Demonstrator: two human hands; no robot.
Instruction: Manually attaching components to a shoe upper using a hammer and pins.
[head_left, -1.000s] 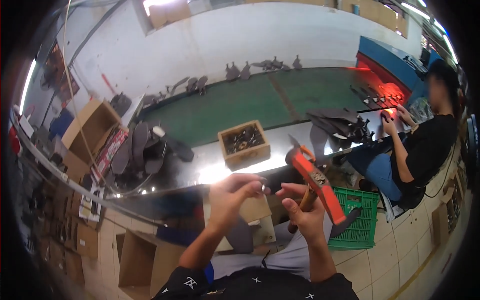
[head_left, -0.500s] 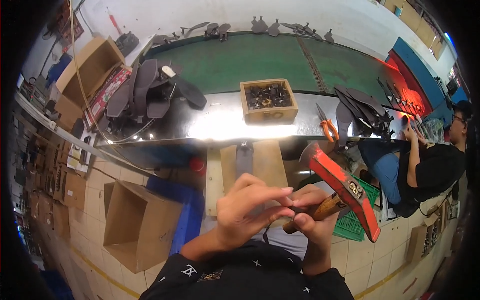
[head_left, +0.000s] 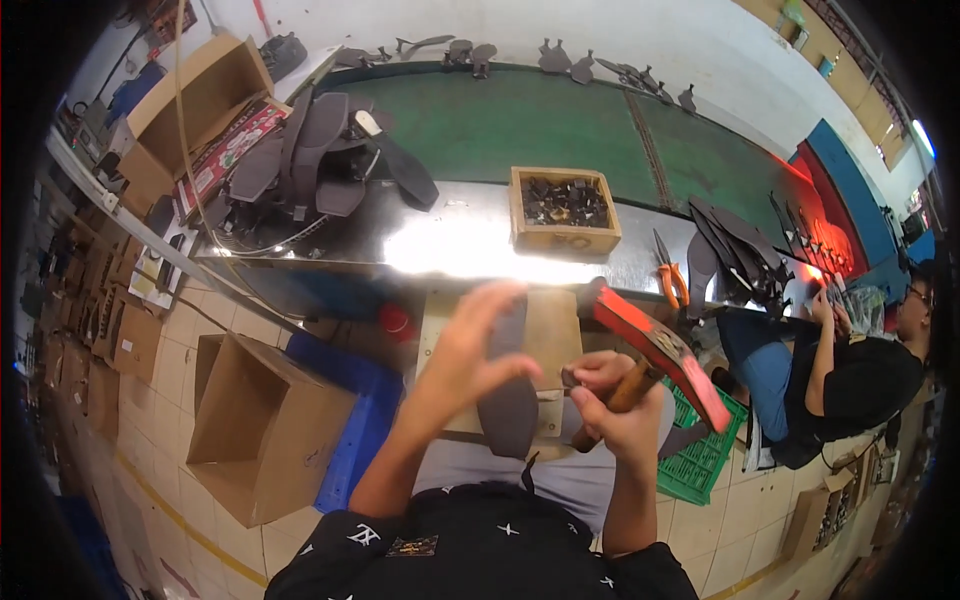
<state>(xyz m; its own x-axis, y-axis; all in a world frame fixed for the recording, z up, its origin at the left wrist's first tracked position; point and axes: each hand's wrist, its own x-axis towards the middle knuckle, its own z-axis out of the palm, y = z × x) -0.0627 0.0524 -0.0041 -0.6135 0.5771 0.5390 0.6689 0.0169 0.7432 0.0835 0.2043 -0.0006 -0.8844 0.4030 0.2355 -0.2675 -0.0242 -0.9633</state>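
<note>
Hammer (head_left: 662,354) and small dark piece (head_left: 570,378) are held by the right hand (head_left: 630,415), the piece pinched at its fingertips. The left hand (head_left: 462,352), grip released and fingers spread, is near a dark sole (head_left: 508,408).

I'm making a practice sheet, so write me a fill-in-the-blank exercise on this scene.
The right hand grips a hammer whose head is ____.
The pliers lie to the ____ of the wooden box.
The slatted plastic crate is coloured ____.
The left hand, fingers spread, holds ____.
Missing words: red; right; green; nothing.
</note>
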